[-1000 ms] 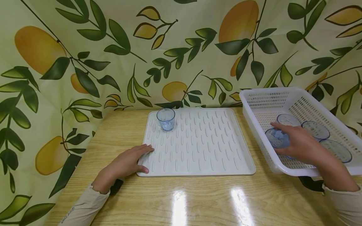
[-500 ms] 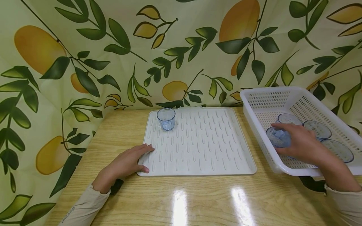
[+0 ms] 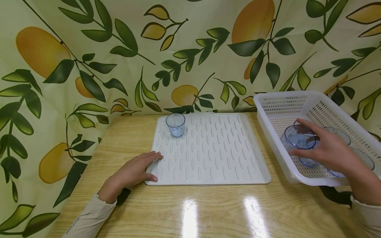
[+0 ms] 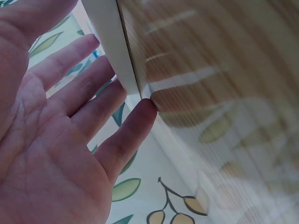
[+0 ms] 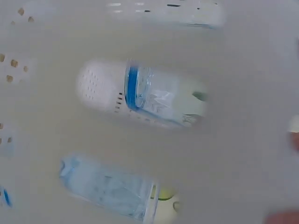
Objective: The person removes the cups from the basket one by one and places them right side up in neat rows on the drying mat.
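Observation:
My right hand [image 3: 330, 150] pinches a clear bluish glass [image 3: 299, 137] between thumb and fingers, inside the white plastic basket [image 3: 269, 135]. The glass is raised above the others. On the left, my left hand [image 3: 131, 175] rests with spread fingers at the near-left edge of a white ribbed drying mat [image 3: 208, 165]. In the left wrist view, the left fingers [image 4: 133, 133] lie along the mat's edge, relaxed. Another glass [image 3: 176, 127] stands upright at the mat's back left. The right wrist view is mostly blocked by a pale surface; only a bit of fingers shows at its right edge.
Several more glasses, among them one glass [image 3: 364, 158] at the right, stand in the basket, partly behind the right hand. The wooden table [image 3: 220, 211] runs along the front. A cloth [image 3: 205, 59] printed with fruit and leaves hangs behind.
My right hand has lifted the glass a little from its place in the basket and moved it slightly right. The left hand and the glass on the mat stay where they were.

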`<state>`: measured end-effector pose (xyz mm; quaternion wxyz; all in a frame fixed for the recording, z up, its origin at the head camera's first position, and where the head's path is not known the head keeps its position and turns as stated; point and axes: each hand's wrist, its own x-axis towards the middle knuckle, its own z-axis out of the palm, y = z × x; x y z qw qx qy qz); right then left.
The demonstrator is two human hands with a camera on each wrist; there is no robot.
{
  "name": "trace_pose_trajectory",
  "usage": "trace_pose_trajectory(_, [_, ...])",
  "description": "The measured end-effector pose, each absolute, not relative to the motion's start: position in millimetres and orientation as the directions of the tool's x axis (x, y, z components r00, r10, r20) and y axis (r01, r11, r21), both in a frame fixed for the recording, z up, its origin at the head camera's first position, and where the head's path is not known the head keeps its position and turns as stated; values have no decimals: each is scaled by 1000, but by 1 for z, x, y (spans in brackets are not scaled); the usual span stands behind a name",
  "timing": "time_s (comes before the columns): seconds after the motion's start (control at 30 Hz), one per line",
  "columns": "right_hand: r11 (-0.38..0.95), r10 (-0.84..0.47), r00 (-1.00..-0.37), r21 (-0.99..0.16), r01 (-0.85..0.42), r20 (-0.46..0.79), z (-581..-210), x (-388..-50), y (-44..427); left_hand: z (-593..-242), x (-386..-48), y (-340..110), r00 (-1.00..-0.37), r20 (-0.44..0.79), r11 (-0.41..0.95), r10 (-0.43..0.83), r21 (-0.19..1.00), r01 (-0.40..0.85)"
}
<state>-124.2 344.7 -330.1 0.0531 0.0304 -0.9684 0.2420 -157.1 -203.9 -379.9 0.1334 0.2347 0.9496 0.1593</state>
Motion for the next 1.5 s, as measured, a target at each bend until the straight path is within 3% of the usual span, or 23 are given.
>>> trace_pose_trajectory(0.37, [908,4,-996,-418,-32,85,-329,-123,346,-381,-158,-204,-855,-180,839,487,368,400])
trace_pose_trajectory(1.5, [908,-2,-995,-416,-45,105,-323,-118,347,-381,-157,-204,-858,-190,848,477,355,393])
